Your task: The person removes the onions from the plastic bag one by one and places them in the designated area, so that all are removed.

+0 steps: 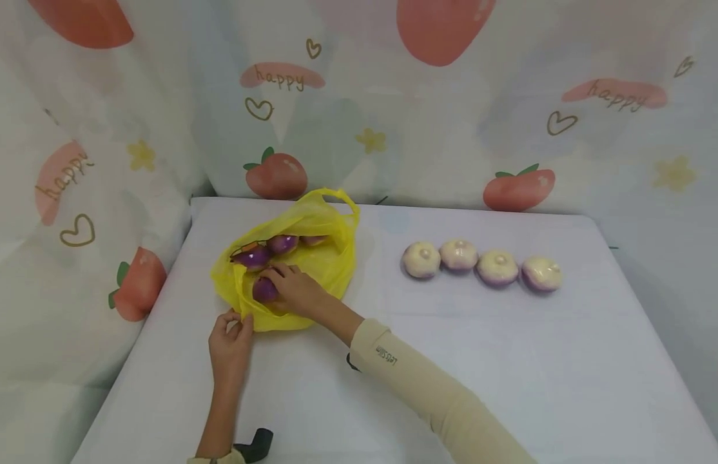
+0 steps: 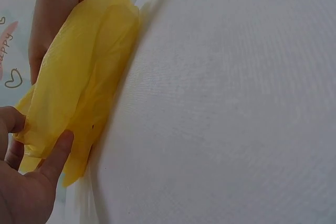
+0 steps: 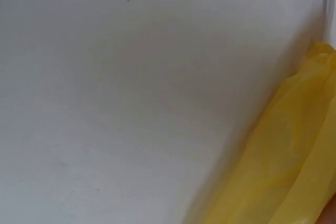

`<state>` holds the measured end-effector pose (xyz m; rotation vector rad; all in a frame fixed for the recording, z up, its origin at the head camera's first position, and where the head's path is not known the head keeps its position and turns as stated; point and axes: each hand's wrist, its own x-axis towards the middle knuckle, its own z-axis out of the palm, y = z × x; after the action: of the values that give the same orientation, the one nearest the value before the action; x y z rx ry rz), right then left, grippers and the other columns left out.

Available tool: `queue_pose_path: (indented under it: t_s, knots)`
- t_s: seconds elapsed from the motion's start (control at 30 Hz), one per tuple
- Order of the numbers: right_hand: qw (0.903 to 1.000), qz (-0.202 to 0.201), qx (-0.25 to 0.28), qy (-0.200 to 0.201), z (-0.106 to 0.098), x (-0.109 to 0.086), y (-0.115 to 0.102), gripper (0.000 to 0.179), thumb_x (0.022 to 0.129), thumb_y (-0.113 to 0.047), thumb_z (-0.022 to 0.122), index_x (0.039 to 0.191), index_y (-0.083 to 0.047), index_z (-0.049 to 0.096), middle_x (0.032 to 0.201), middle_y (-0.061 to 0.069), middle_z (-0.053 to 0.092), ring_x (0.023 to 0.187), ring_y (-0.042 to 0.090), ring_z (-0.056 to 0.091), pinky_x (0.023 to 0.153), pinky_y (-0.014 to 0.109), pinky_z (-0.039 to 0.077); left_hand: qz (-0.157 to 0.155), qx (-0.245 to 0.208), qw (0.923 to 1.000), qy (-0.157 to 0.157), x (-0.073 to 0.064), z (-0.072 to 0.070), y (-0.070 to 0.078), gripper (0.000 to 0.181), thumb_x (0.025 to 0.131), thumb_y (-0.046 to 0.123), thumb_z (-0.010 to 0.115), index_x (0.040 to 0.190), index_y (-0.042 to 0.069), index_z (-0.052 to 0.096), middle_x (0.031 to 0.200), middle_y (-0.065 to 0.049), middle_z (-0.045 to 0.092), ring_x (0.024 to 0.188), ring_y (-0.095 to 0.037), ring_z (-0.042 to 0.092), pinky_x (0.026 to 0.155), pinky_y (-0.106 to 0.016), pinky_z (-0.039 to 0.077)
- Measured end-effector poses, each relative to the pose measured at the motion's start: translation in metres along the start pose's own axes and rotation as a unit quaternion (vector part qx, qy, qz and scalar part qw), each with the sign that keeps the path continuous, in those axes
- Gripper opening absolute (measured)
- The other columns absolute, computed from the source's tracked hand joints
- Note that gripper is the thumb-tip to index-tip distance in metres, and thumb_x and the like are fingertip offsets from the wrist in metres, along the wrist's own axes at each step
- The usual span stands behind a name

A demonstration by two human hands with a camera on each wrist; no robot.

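Note:
A yellow plastic bag [image 1: 330, 267] lies on its side at the left of the table, its mouth spread open. At the bag's near left edge my left hand [image 1: 228, 348] pinches the plastic between thumb and fingers; in the left wrist view, that hand [image 2: 31, 190] has the thin yellow film [image 2: 73, 77] between its fingers. My right hand [image 1: 301, 291] reaches into the mouth, fingers curled over a round purple turnip [image 1: 264, 290]. Behind it in the bag lie more purple turnips [image 1: 283, 243], one beside a small orange-and-black item [image 1: 250, 247].
Several purple-and-white turnips [image 1: 498, 267] stand in a row right of the bag on the white table [image 1: 452, 348]. A printed cloth [image 1: 394, 129] hangs behind and at the left. A black strap piece [image 1: 259, 444] shows by the left cuff.

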<state>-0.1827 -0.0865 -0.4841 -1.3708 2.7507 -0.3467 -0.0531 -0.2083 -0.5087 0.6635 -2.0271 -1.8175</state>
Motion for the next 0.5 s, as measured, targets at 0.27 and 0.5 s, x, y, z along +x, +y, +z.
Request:
queue_pose_path:
  t_s: [0.27,0.5]
  knots:
    - [0.9992,-0.015,0.036,0.012,-0.004,-0.006,0.001,0.059,0.087,-0.035,0.067,0.136,-0.012,0.043,0.136,0.015,0.040,0.114,0.024,0.047,0.098,0.029,0.040,-0.001,0.000,1.0000,0.004,0.001,-0.001,-0.002,0.018,0.092,0.011,0.060,0.096,-0.004,0.050,0.137,-0.020,0.042,0.096,-0.011,0.059,0.070,-0.012,0.049]
    - [0.9959,0.005,0.086,0.028,-0.014,-0.013,0.009,0.061,0.086,-0.036,0.068,0.136,-0.010,0.044,0.135,0.015,0.040,0.113,0.021,0.047,0.098,0.027,0.040,-0.009,0.013,0.9998,0.010,-0.001,-0.003,-0.004,0.020,0.092,0.013,0.060,0.097,-0.003,0.050,0.138,-0.018,0.042,0.096,-0.009,0.058,0.071,-0.012,0.049]
